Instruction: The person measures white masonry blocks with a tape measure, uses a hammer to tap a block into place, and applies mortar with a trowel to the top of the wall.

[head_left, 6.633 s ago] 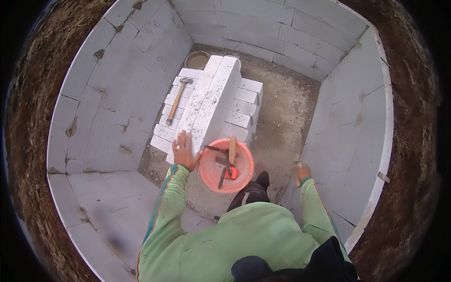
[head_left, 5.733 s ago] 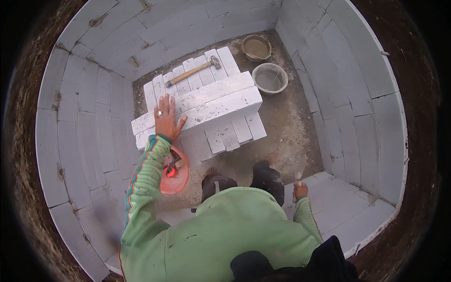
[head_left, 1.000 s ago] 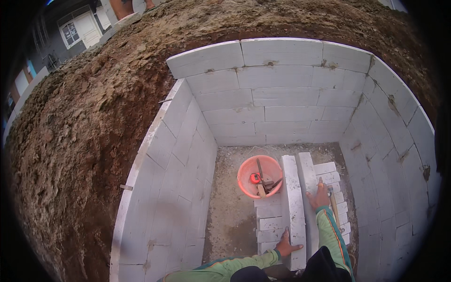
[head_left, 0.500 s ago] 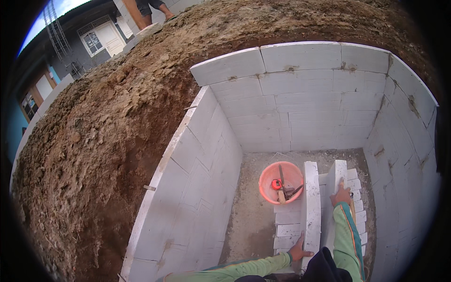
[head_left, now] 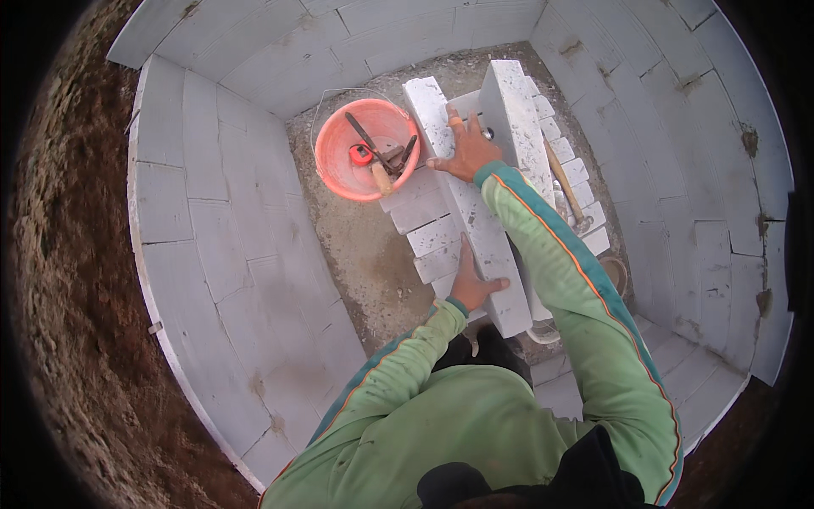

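A long white lightweight block (head_left: 468,208) stands on edge on a layer of flat-laid blocks (head_left: 421,210). My left hand (head_left: 476,278) grips its near end, thumb across the top and fingers along the left side. Toward the far end, my right hand (head_left: 468,151) is clamped over the same block, its thumb at the left edge; a ring shows on one finger. A second upright block (head_left: 519,110) stands just to the right, with a narrow gap between the two. My right forearm hides its near part.
An orange bucket (head_left: 326,165) holding a red tape measure (head_left: 360,154) and hand tools stands left of the blocks. A hammer (head_left: 566,185) lies on the right. Pale block walls (head_left: 229,254) enclose this pit, with bare soil (head_left: 72,280) outside the left wall.
My view has tipped down toward the blocks. My right hand has moved from the right upright block to the left one; my left hand stays on the left block.
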The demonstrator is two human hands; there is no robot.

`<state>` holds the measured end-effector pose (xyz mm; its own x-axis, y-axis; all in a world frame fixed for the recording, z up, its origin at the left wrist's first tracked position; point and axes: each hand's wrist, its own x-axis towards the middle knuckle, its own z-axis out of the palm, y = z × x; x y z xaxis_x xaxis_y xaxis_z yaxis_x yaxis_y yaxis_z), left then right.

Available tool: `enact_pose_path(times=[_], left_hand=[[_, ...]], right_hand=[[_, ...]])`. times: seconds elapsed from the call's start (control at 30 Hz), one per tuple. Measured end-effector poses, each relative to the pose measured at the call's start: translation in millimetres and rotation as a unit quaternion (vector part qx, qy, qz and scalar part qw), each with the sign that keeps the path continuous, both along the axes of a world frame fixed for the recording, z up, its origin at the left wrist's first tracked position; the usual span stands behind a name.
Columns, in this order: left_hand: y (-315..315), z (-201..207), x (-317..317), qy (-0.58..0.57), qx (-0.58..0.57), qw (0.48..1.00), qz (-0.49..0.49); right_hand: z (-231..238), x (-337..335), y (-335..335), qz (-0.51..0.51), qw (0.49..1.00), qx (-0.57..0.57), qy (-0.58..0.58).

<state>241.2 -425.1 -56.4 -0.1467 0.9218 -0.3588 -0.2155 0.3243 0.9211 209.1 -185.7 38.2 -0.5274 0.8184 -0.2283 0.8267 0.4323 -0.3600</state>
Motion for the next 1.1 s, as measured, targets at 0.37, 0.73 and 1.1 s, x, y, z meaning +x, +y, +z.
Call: enact_pose_path(times=[0.37, 0.73, 1.1], left_hand=[[22.4, 26.9, -27.4, 0.150, -0.052, 0.971, -0.180], [152.8, 47.7, -288.5, 0.665, -0.166, 0.724, -0.077], [194.6, -33.5, -299.9, 0.606, -0.270, 0.748, -0.016]], right_hand=[[6.6, 38.0, -4.4, -0.101, 0.986, 0.059, -0.121], [-11.7, 317.9, -180.0, -0.308, 0.925, 0.057, 0.217], [-66.8, 475.1, -505.9, -0.698, 0.676, -0.212, 0.108]])
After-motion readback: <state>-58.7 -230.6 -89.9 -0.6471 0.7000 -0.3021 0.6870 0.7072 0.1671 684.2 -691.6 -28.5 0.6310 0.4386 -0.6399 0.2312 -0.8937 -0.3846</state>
